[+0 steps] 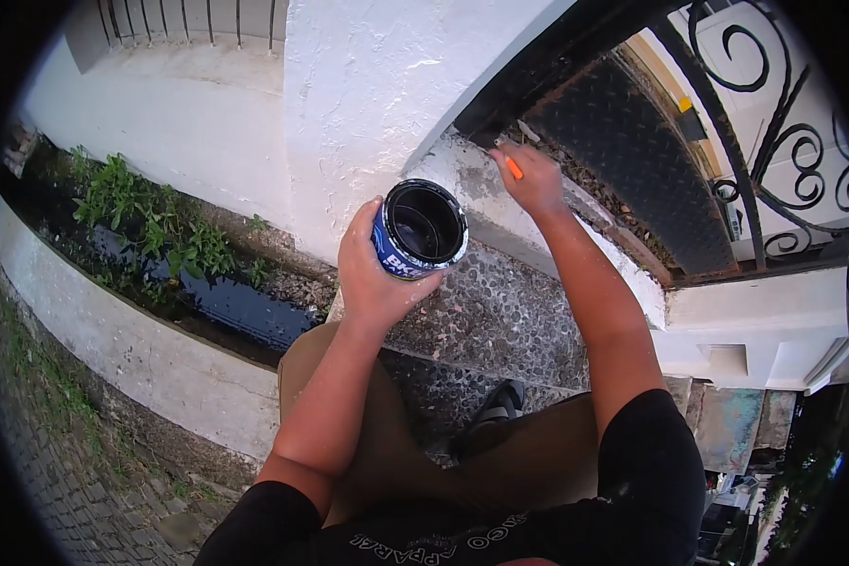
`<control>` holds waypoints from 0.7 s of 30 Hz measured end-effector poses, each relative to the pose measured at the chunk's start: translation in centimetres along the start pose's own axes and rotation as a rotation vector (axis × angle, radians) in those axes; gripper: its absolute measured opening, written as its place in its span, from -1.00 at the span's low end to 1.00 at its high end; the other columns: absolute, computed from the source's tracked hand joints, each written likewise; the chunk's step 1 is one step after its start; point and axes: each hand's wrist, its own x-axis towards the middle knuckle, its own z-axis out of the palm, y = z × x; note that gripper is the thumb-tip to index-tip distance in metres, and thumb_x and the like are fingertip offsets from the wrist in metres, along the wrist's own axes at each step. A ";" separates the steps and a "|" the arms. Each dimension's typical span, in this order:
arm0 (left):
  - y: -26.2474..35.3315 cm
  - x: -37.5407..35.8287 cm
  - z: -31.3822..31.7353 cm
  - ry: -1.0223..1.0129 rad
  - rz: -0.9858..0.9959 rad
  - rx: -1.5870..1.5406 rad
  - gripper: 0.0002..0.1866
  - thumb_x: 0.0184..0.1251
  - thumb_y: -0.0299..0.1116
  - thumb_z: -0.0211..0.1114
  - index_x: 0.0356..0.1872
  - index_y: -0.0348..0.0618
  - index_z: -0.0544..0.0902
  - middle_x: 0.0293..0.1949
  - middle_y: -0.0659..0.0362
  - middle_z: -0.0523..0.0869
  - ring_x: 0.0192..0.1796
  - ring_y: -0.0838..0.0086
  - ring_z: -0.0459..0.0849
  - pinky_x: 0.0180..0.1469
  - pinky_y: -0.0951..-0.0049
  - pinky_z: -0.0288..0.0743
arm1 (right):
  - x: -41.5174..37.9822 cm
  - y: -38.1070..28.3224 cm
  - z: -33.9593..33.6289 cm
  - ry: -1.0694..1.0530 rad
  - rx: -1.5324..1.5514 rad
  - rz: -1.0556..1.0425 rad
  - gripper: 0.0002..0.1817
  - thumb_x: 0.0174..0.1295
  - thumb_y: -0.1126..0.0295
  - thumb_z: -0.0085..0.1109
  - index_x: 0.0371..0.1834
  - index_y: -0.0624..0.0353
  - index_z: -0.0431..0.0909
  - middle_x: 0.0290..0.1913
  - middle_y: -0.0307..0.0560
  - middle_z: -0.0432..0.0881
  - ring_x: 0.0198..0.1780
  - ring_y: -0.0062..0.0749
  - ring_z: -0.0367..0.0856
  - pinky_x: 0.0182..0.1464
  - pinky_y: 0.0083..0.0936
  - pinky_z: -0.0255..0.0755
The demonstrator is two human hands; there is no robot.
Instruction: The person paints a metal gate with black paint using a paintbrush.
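My left hand (370, 283) is wrapped round a blue paint can (396, 257), held upright and lidless. Dark paint coats its inside and white smears mark the rim. In my right hand (535, 179) is a paintbrush with an orange handle (513, 168), pinched between the fingers. Its bristles are hard to make out. That hand is at the lower corner of the black metal gate frame (495, 108), above the white sill (481, 179).
A white wall (349, 94) rises ahead. At left, a ditch with dark water (245, 307) and green plants (156, 217) runs behind a concrete kerb (132, 330). Pebbled steps (500, 302) lie below my hands. The gate has black scrollwork (792, 179) at right.
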 end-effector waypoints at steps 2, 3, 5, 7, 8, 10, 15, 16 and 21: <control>-0.1 0.0 -0.1 -0.006 0.010 -0.003 0.12 -0.36 -0.09 0.77 0.32 -0.31 0.37 0.18 -0.18 0.57 0.22 -0.05 0.58 0.29 0.06 0.43 | -0.2 -0.5 -0.4 -0.055 0.037 -0.021 -0.80 0.25 0.19 0.39 -0.26 0.08 0.70 -0.42 -0.12 0.67 -0.44 -0.16 0.69 -0.39 -0.33 0.59; 0.0 -0.1 -0.2 -0.013 0.000 0.012 0.12 -0.37 -0.09 0.77 0.32 -0.31 0.37 0.19 -0.18 0.56 0.22 -0.05 0.58 0.29 0.06 0.43 | -0.2 -0.6 -0.3 -0.055 0.035 -0.017 -0.80 0.25 0.19 0.39 -0.26 0.08 0.70 -0.42 -0.12 0.67 -0.44 -0.16 0.69 -0.39 -0.33 0.59; 0.1 -0.1 0.0 -0.020 -0.007 0.022 0.13 -0.37 -0.09 0.77 0.33 -0.30 0.36 0.19 -0.17 0.56 0.23 -0.05 0.57 0.29 0.06 0.43 | 0.3 -0.4 -0.4 -0.025 -0.016 -0.052 -0.82 0.26 0.21 0.39 -0.27 0.06 0.71 -0.44 -0.12 0.66 -0.45 -0.17 0.68 -0.39 -0.33 0.59; -0.1 -0.2 0.0 -0.037 0.029 0.081 0.19 -0.35 -0.13 0.79 0.38 -0.33 0.27 0.19 -0.10 0.57 0.25 0.11 0.60 0.31 0.18 0.45 | 0.7 -0.2 -1.5 0.034 0.003 -0.020 -0.84 0.25 0.22 0.39 -0.28 0.04 0.71 -0.44 -0.14 0.65 -0.45 -0.18 0.68 -0.39 -0.34 0.59; -0.1 -0.1 -0.1 -0.037 0.031 0.087 0.19 -0.35 -0.13 0.79 0.38 -0.33 0.27 0.19 -0.10 0.57 0.25 0.11 0.60 0.31 0.18 0.45 | 1.3 -0.8 -2.2 0.089 0.030 0.012 -0.85 0.25 0.23 0.40 -0.28 0.02 0.71 -0.44 -0.15 0.65 -0.46 -0.19 0.68 -0.39 -0.34 0.59; -0.1 -0.1 -0.2 -0.044 0.008 0.071 0.19 -0.35 -0.14 0.79 0.38 -0.33 0.27 0.19 -0.10 0.57 0.24 0.12 0.60 0.31 0.18 0.45 | 1.4 -1.7 -3.1 0.121 0.041 -0.075 -0.89 0.21 0.26 0.41 -0.27 -0.03 0.71 -0.45 -0.19 0.60 -0.47 -0.26 0.66 -0.43 -0.36 0.55; -0.4 -0.3 0.4 -0.034 -0.018 0.010 0.14 -0.38 -0.07 0.78 0.34 -0.28 0.35 0.20 -0.14 0.56 0.23 -0.04 0.57 0.30 0.07 0.43 | -1.9 -0.8 -1.1 -0.190 -0.171 -0.290 -0.90 0.19 0.25 0.36 -0.29 -0.06 0.69 -0.50 -0.24 0.51 -0.45 -0.37 0.62 -0.48 -0.41 0.48; -0.4 -0.4 0.3 -0.036 -0.022 0.003 0.14 -0.38 -0.09 0.78 0.34 -0.28 0.35 0.20 -0.14 0.56 0.23 -0.04 0.57 0.30 0.07 0.43 | -2.4 -0.9 -0.6 -0.184 -0.172 -0.287 -0.90 0.19 0.25 0.36 -0.29 -0.06 0.69 -0.50 -0.24 0.51 -0.45 -0.37 0.62 -0.48 -0.41 0.48; -0.1 -0.7 -0.2 -0.035 -0.025 0.033 0.13 -0.38 -0.11 0.78 0.32 -0.32 0.35 0.18 -0.16 0.57 0.23 -0.01 0.59 0.30 0.10 0.43 | -2.9 -1.9 0.3 -0.180 -0.026 -0.211 -0.87 0.25 0.20 0.34 -0.29 -0.05 0.69 -0.46 -0.24 0.56 -0.42 -0.32 0.65 -0.43 -0.41 0.53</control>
